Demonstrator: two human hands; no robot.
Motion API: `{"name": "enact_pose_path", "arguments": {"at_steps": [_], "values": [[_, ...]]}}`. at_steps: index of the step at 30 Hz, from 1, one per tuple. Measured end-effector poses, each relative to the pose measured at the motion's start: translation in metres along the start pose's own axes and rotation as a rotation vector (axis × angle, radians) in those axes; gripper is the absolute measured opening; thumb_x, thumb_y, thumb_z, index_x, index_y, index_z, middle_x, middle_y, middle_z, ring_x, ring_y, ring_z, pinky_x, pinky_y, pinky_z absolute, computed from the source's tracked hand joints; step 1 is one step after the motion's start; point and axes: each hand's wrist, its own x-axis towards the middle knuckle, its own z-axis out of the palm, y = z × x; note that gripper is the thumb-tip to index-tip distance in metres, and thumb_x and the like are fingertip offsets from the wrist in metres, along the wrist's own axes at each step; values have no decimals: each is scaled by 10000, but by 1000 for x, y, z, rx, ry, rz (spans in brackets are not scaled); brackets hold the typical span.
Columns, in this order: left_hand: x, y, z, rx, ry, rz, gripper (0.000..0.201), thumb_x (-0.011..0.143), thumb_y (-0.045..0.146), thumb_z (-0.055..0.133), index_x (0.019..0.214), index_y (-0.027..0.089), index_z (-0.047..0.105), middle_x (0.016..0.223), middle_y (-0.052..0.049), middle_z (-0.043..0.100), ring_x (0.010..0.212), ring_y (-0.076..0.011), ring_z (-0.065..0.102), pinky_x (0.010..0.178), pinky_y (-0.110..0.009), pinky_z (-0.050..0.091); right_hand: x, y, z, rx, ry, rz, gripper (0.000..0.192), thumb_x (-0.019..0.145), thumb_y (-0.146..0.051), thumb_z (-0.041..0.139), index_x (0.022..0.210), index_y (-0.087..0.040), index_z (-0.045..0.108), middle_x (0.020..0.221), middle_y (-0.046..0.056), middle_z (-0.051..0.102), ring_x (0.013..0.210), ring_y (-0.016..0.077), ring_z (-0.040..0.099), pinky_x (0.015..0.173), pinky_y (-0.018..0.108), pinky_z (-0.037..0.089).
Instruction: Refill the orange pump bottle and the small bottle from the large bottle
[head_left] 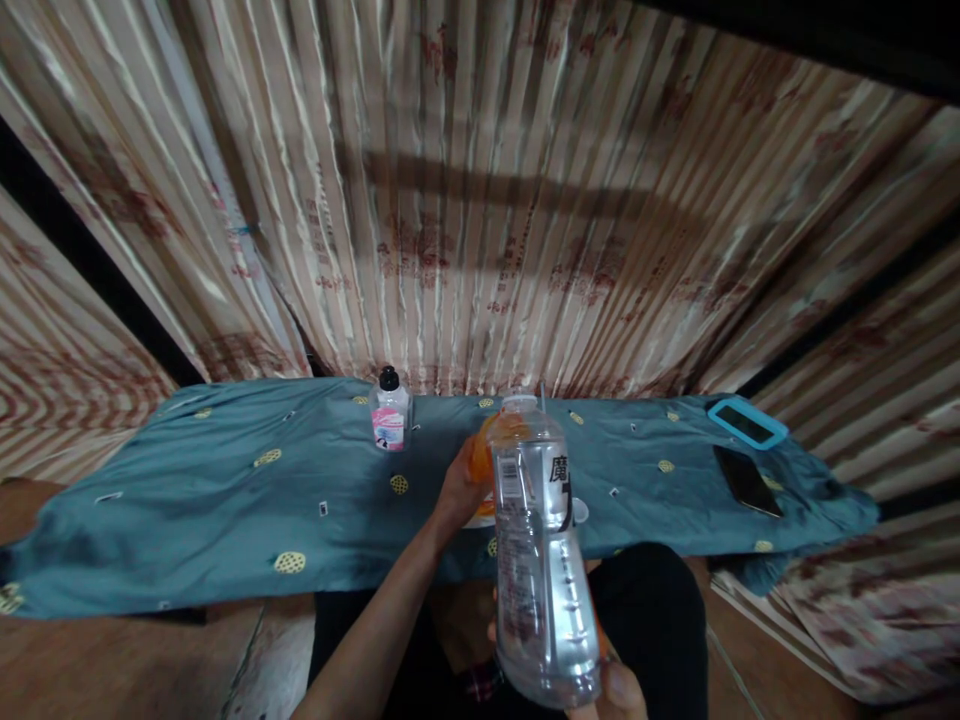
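Striped curtains [480,200], teal-clothed table [225,500], wooden floor [112,660]

A home room, by the look of it: patterned pleated curtains [480,220] hang across the whole back, a teal bedsheet-like cloth [225,490] printed with small yellow motifs covers the low tabletop, and worn wooden floorboards [112,660] lie below

Dim, warm light | broad shadow bars across curtain [480,200] | glare on bottle [544,570] | edges bowed, corners dark
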Motion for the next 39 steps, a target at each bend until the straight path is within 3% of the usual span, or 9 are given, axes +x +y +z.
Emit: {"name": "enact_pose_path", "arguments": {"at_steps": [3,8,13,16,19,22,31,36,39], "values": [[-1,-1,0,-4,-18,-11,536,663,265,888,1161,215,699,1101,-78,768,1113,-302,711,968,-451,581,0,-4,6,-63,5,2,741,500,-556,942,1191,-337,788,1146,77,804,1210,442,671,1056,590,522],[1,3,-3,-24,1,-24,626,603,310,930,1175,222,692,1202,-91,753,1188,-324,688,1043,-487,553,3,-7,7,-66,-12,-58,693,487,-488,965,1151,-381,796,1210,22,786,1280,396,635,1097,539,492],[-11,30,-21,-35,126,-19,665,664,517,872,1231,232,671,1376,-130,678,1375,-336,584,1192,-483,430,12,-6,0,-174,-127,-54,798,517,-444,966,1278,-414,723,1291,-3,755,1300,337,632,1128,472,456],[-33,53,-34,-41,87,-23,601,767,629,767,1201,217,703,1272,-123,731,1302,-347,633,1135,-475,487,25,-3,6,-237,-177,-70,836,509,-404,975,1299,-402,701,1327,-5,735,1277,312,647,1092,437,477],[-59,69,-45,-30,-9,-48,721,768,777,671,1201,202,723,1237,-142,743,1239,-384,658,1015,-480,564,41,6,20,-309,-249,-78,925,513,-344,974,1372,-326,631,1314,53,735,1222,335,674,1008,443,515],[-78,78,-54,15,-72,-58,792,689,761,767,1246,202,698,1237,-145,738,1224,-390,662,1017,-471,562,57,19,31,-411,-300,-112,1016,519,-322,960,1441,-301,533,1415,75,668,1316,340,606,1081,466,465],[-86,82,-80,183,246,-253,610,490,543,938,912,178,691,844,-67,786,809,-318,761,783,-444,630,93,55,39,-803,-338,-203,1174,472,-250,1003,1499,-289,436,1514,98,567,1417,335,511,1227,515,339],[-74,77,-93,264,417,-187,755,389,445,974,1013,163,656,901,-78,790,838,-313,764,795,-443,636,105,65,24,-912,-249,-193,1224,566,-388,973,1583,-251,306,1667,193,342,1506,360,397,1191,572,386],[-63,74,-101,343,470,-118,819,391,391,972,1093,175,611,1019,-86,771,970,-313,754,900,-465,619,102,61,11,-938,-193,-206,1080,659,-455,908,1558,-205,364,1627,232,391,1451,374,475,1123,578,462]]}}
